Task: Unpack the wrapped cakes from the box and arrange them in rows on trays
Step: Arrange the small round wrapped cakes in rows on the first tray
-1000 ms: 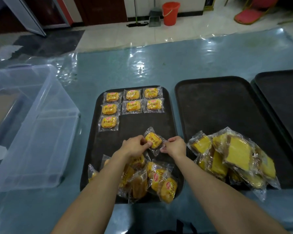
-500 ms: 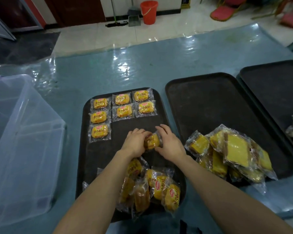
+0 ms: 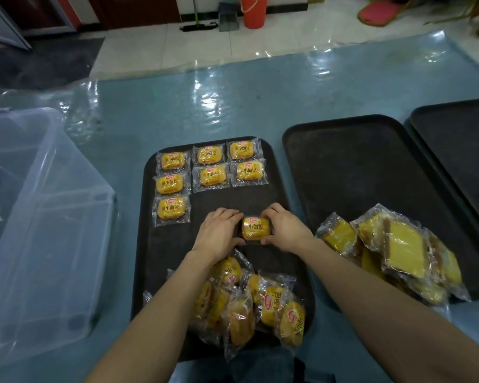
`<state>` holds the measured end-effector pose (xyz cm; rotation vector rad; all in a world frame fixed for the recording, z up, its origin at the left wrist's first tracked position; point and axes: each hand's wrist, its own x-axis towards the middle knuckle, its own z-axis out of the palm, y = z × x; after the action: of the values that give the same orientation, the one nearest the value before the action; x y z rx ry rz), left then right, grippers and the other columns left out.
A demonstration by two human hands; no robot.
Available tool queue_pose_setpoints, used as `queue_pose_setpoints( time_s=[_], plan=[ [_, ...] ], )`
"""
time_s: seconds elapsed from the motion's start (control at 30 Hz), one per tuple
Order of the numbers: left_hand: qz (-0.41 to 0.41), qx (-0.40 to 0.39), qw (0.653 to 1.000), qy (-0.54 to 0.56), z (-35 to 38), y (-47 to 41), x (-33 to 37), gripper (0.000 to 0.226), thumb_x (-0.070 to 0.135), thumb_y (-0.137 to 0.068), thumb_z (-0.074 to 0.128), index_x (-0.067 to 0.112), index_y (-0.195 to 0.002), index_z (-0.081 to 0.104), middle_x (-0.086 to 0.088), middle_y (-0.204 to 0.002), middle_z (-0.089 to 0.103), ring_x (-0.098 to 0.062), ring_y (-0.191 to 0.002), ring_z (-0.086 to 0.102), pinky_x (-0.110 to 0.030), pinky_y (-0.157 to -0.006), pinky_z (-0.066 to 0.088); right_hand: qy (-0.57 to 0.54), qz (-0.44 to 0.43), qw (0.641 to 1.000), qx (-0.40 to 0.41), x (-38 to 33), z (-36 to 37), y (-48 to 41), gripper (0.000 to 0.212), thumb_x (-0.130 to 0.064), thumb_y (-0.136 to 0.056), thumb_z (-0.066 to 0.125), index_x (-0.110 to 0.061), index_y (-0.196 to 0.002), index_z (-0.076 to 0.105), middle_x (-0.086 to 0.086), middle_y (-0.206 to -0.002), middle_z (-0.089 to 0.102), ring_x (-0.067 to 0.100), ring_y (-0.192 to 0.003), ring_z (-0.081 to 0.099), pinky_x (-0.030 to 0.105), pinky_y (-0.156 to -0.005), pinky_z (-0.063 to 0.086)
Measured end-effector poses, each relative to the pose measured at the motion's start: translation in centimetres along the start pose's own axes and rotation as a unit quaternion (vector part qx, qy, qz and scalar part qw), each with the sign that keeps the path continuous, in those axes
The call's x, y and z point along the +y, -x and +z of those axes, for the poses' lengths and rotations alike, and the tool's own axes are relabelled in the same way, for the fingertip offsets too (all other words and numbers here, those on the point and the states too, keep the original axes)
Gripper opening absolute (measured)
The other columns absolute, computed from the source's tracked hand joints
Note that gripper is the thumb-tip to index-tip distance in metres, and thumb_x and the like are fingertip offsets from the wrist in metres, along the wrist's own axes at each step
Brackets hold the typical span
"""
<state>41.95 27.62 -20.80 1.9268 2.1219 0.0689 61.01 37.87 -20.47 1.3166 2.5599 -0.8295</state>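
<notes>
Head view: the left hand (image 3: 219,233) and right hand (image 3: 285,230) pinch one wrapped cake (image 3: 255,228) from either side, low over the middle of the tray (image 3: 150,244). It is probably being placed; next it should go squarely beside the third-row cake (image 3: 171,208).

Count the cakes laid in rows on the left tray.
7 cakes at the far end of the tray: three in the left column, two in the middle, two on the right. None seem hidden.
</notes>
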Motion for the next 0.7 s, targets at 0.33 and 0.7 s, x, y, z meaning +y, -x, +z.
queue_pose_setpoints(
  time_s=[0.33,0.7],
  plan=[
    [-0.039,0.047,0.992,-0.109,-1.9,0.0,-3.6,0.073,0.055,-0.085,0.083,0.023,-0.149,0.063,0.005,-0.150,0.064,-0.023,-0.136,0.051,-0.043,-0.119,0.032,0.039,-0.038,0.997,0.058,-4.7,0.5,-3.1,0.075,-0.041,-0.080,0.092,-0.022,-0.145,0.060,-0.002,-0.143,0.048,0.023,-0.128,0.054,0.045,-0.104,0.055],
    [-0.082,0.051,0.984,-0.149,-3.5,-1.5,-8.4,0.071,0.047,-0.081,0.088,0.021,-0.143,0.068,0.001,-0.144,0.069,-0.026,-0.132,0.054,-0.046,-0.116,0.035,0.086,-0.061,0.990,0.097,-8.7,0.9,-7.7,0.073,-0.046,-0.086,0.087,-0.022,-0.148,0.057,0.006,-0.138,0.052,0.026,-0.131,0.052,0.044,-0.105,0.053]
  ],
)
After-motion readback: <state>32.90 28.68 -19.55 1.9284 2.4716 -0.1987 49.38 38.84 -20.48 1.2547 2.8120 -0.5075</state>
